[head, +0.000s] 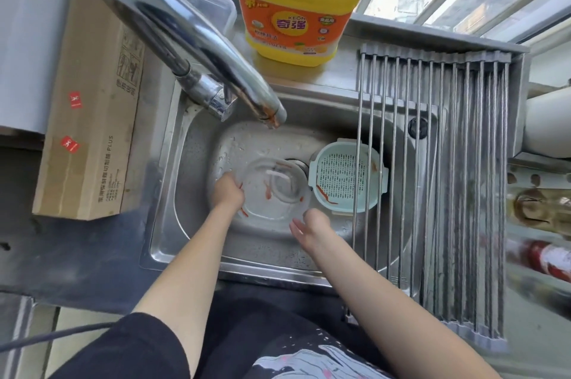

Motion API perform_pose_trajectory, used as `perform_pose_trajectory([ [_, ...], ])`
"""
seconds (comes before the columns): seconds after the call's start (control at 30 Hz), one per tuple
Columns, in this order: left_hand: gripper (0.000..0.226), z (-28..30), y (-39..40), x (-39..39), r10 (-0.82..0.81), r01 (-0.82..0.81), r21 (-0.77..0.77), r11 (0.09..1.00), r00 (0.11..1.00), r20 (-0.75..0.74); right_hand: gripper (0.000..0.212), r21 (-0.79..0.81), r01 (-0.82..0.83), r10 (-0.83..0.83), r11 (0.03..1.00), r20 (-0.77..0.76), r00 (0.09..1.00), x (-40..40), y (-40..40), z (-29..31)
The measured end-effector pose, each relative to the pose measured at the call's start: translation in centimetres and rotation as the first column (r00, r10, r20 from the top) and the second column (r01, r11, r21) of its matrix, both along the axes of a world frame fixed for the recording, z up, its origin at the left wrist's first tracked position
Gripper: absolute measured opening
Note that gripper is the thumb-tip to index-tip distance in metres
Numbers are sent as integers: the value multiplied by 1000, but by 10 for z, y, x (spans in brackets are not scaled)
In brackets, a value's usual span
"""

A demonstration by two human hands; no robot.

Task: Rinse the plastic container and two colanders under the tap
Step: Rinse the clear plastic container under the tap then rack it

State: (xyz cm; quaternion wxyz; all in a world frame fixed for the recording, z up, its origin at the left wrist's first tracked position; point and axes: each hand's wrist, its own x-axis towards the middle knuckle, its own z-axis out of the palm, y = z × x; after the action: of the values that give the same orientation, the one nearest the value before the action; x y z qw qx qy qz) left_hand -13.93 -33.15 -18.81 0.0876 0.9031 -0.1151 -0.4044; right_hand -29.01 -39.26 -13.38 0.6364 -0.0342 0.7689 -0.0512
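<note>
On the counter (77, 242) to your left lies a long cardboard box (89, 119), its long axis running away from you toward the window. The tap (197, 48) reaches from upper left down over the sink (173, 224), its spout pointing at the basin's middle. Your left hand (228, 193) grips the left rim of the clear plastic container (272, 190), which sits mouth-up on the sink floor over the drain, with orange shreds stuck inside. Your right hand (309, 224) hovers just beside the container's near right edge, fingers straight and loosely spread, holding nothing. Right of the container, touching it or nearly so, a pale green colander (349, 176) rests mouth-up, partly under the roll-up rack (438, 162), whose rods run toward and away from you. A yellow detergent bottle (296, 5) stands behind the sink.
</note>
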Motion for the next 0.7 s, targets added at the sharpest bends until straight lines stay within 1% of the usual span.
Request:
perform_pose_trajectory([
  [0.1,26,9,13,9,43,-43,-4,999,999,9,45,-18,-48,49,999,47,998,4,0,7],
  [0.17,17,15,20,13,84,-84,-52,995,996,-2,40,-37,-65,67,997,73,995,9,0,14],
  [0.2,9,21,22,13,102,-102,-76,992,995,-7,38,-48,-78,81,996,75,994,12,0,18],
  [0.23,6,29,22,13,124,-125,-99,987,992,-14,40,-61,-96,100,994,67,993,13,-1,23],
  [0.3,19,41,21,14,150,-150,-142,978,989,-10,50,-108,-153,160,982,62,985,13,-6,36],
  [0.4,13,59,18,17,194,-205,-200,958,978,-76,61,-214,-265,290,940,94,952,7,-21,59],
  [0.47,17,64,19,19,266,-309,-218,926,942,-205,57,-321,-310,337,895,32,941,5,-33,71],
  [0.53,16,70,20,22,306,-389,-232,891,894,-327,48,-440,-358,370,824,-62,927,5,-46,82],
  [0.6,17,80,24,23,289,-407,-236,882,865,-410,39,-516,-403,418,756,-94,904,8,-60,94],
  [0.7,16,87,33,25,264,-410,-239,880,842,-470,26,-638,-456,515,620,-107,851,14,-78,116],
])
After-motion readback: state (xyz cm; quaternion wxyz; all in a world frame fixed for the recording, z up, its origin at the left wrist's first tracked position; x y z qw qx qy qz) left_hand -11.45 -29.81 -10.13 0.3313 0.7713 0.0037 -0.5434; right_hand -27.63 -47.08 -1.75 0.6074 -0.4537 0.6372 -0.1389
